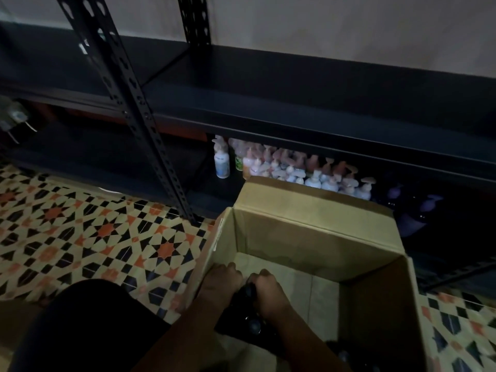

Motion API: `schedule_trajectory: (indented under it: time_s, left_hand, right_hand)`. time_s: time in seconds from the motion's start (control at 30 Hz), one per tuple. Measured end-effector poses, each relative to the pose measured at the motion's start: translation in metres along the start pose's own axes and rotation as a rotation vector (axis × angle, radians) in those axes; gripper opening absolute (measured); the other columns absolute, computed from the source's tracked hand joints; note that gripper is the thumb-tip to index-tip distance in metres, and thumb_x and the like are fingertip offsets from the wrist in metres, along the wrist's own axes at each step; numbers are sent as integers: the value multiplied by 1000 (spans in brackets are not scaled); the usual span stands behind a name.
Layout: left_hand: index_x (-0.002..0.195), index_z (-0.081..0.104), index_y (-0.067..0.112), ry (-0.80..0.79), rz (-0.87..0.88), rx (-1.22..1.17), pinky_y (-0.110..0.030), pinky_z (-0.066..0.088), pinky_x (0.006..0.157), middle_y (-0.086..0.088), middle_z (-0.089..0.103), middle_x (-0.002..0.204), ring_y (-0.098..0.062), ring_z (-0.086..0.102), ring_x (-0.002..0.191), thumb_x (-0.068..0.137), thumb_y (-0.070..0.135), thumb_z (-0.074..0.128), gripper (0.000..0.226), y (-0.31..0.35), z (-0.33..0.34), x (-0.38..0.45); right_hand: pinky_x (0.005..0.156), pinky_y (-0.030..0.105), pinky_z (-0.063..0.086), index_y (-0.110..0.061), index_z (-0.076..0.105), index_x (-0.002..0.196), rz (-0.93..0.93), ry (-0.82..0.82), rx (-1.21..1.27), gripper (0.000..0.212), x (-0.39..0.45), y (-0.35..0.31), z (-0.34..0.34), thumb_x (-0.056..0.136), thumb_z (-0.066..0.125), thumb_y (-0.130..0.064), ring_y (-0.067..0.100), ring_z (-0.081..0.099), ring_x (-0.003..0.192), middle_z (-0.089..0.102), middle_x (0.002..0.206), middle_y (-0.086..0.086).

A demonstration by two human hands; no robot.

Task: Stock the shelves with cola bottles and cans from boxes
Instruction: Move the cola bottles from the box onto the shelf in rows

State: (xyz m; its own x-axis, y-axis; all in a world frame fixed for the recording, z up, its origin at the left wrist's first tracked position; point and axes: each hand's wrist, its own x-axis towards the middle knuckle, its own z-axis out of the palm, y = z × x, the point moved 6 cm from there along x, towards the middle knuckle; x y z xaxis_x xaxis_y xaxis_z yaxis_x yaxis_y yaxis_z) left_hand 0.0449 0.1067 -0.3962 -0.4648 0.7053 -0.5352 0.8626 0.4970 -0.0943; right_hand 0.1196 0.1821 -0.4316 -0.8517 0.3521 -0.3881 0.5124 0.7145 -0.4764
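A: Where are the hands?
B: Both inside the box [316, 232]; left hand [222, 284] and right hand [269, 294] curl around dark bottles [245, 304].
A: Behind?
B: Shelf [295, 108], pump bottles [290, 167] beneath.

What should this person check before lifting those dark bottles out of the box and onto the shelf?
1. Hold on the dark bottles: both the left hand and the right hand are curled over them in the cardboard box. Ok.
2. Grip firmness: the picture is dim and blurred. Cannot tell.
3. Way out of the box: its flaps stand open above the hands. Ok.
4. Space on the dark shelf just ahead: its visible surface looks bare. Ok.
5. Lower shelf: pump bottles already crowd it behind the box. Not ok for cola.
6. How many bottles remain in the box: too dark. Cannot tell.
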Motion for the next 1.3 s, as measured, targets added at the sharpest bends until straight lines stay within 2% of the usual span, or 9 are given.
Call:
schedule_trajectory:
  time_s: [0.3,0.43,0.57,0.67,0.83,0.93,1.1,1.23,1.3]
  left_hand:
    - [133,55,3,-7,-21,-40,-42,47,101,-21,52,137,-37,56,125,103,5,43,33,-4,-3,1]
    - [130,54,4,18,-26,-113,-40,46,101,-20,51,134,-34,56,125,100,2,48,30,-5,-16,-5]
    - [131,60,7,45,-32,-219,-36,49,95,-16,58,130,-29,61,119,101,8,57,30,-9,-34,-5]
    - [134,59,8,29,35,-323,-35,47,95,-14,59,130,-28,60,119,104,20,57,32,-9,-55,-9]
    - [135,51,26,297,230,-434,-40,46,99,-1,49,136,-25,51,126,103,35,56,33,-19,-100,-30]
    - [133,50,35,420,315,-602,-44,47,100,13,49,129,-16,52,123,104,42,54,31,-21,-125,-47]
    - [150,50,22,681,339,-1001,1,35,97,17,45,143,0,41,134,100,35,63,53,-16,-178,-87]
    - [109,66,30,784,336,-1169,-42,56,94,7,71,109,-9,68,104,89,69,59,44,-14,-202,-103]
    - [104,62,29,787,360,-1227,-47,57,92,4,74,100,-11,71,98,93,65,57,39,-9,-213,-108]
  right_hand:
    - [85,28,48,-17,62,110,0,16,23,17,-2,-1,4,95,58,-21,30,59,104,52,111,4]
    - [87,21,48,-19,60,111,6,44,178,25,-9,8,-7,88,60,-8,26,53,106,45,110,1]
    - [68,1,39,-11,58,113,11,54,358,26,-25,15,-38,90,63,0,11,55,91,58,110,7]
    - [70,5,39,-10,57,114,-31,120,446,21,-36,16,-63,94,65,-7,13,57,91,65,105,8]
    - [90,39,53,-34,59,107,-113,288,570,23,-61,12,-112,87,67,-43,21,67,100,70,101,-2]
    - [89,41,53,-38,61,107,-129,435,632,22,-83,10,-146,87,69,-43,16,68,98,71,100,-5]
    - [76,17,51,-21,63,111,-180,555,770,19,-117,-11,-195,97,66,-11,2,67,89,71,102,0]
    - [82,16,47,-32,60,119,-259,660,761,23,-141,-29,-228,101,61,-17,-4,64,96,68,110,-7]
    - [93,26,48,-36,56,129,-287,722,746,28,-149,-35,-243,103,58,-27,1,61,111,65,123,-8]
